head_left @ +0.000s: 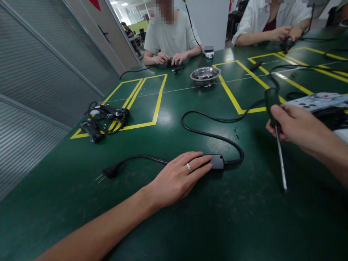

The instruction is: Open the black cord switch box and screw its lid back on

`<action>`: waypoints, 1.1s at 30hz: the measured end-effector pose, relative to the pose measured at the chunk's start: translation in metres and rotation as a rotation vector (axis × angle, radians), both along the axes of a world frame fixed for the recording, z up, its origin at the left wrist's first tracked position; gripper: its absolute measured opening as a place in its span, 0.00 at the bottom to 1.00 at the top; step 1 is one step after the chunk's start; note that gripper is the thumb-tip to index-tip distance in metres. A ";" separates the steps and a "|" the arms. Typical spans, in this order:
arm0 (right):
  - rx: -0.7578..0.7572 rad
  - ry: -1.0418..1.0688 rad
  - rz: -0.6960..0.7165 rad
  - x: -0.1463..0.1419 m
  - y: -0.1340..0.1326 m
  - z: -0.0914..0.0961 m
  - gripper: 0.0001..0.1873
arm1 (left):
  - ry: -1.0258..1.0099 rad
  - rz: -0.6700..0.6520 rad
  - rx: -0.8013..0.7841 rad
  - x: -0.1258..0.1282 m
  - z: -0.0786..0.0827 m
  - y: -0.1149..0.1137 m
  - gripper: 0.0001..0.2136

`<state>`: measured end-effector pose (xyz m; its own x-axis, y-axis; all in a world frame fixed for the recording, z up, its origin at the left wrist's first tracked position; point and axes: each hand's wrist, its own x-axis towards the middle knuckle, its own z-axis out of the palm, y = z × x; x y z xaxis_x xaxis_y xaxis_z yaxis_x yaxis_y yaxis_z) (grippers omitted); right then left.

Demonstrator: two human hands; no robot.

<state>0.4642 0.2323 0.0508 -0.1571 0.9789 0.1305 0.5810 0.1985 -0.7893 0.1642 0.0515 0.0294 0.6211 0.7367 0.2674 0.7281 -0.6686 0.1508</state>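
Nearest, on green table (190, 228): left hand (175, 177), palm down, fingers extended flat across black box (218, 162). Left of hand, two-pin plug (110, 172). At right, above table, right hand (292, 121) closed around handle of screwdriver (278, 142), tip downward. Beyond box, looping black cord (209, 135), small dark screws (237, 136). Farther left, tangled cables (112, 113). Farther still, metal bowl (206, 82). At far side, two seated co-workers (172, 40).

The left hand (178, 175) lies palm down; the right hand (295, 123) curls inward.
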 end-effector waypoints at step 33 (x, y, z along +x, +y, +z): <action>0.306 0.877 -0.177 -0.019 -0.012 0.012 0.07 | 0.026 0.062 -0.001 0.004 0.003 0.000 0.19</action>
<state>0.4448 0.2201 0.0627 0.2662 0.8829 0.3868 -0.1540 0.4351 -0.8871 0.1683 0.0510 0.0325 0.5806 0.7744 0.2513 0.7721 -0.6217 0.1318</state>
